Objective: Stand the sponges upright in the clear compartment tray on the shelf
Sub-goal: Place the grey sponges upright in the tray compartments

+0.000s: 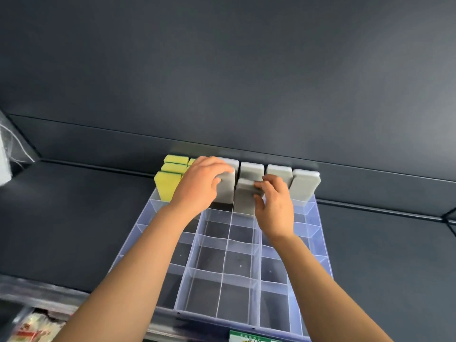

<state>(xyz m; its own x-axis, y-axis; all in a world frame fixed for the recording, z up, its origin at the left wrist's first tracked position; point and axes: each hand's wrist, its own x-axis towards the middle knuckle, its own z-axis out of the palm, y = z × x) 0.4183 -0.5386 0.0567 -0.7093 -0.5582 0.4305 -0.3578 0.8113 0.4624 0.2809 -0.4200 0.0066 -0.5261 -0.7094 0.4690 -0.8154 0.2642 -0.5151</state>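
A clear compartment tray (223, 275) sits on the dark shelf (74, 218). At its far end stand several yellow sponges (165, 185) on the left and several grey sponges (304, 185) to the right, all upright. My left hand (197, 186) grips the top of an upright grey sponge (227, 191) in the back row. My right hand (274, 206) pinches the upper edge of another grey sponge (244, 201), upright just in front of the back row. My hands hide parts of both sponges.
The tray's near compartments hold nothing. A green label (249, 338) is on the tray's front edge. Packaged goods (32, 327) lie on a lower shelf at bottom left. A plastic bag (7, 154) hangs at the left edge. The shelf's back wall rises just behind the sponges.
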